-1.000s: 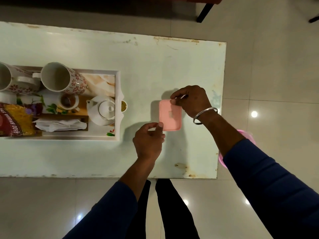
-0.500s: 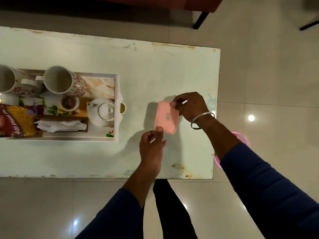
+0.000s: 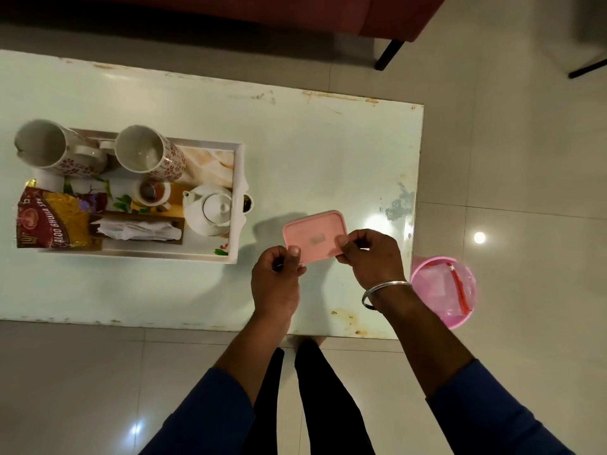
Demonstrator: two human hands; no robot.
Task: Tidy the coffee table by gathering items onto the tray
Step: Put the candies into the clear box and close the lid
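Seen from above, a person's left hand [image 3: 275,281] and right hand [image 3: 371,257] pinch opposite ends of a flat pink lid [image 3: 313,236] over a worn white coffee table [image 3: 328,142]. To the left, a white tray [image 3: 237,205] carries two floral mugs [image 3: 149,156], a teapot [image 3: 210,210], tissues and a snack packet [image 3: 54,221]. A pink bin [image 3: 443,290] stands on the floor beside the table's right end.
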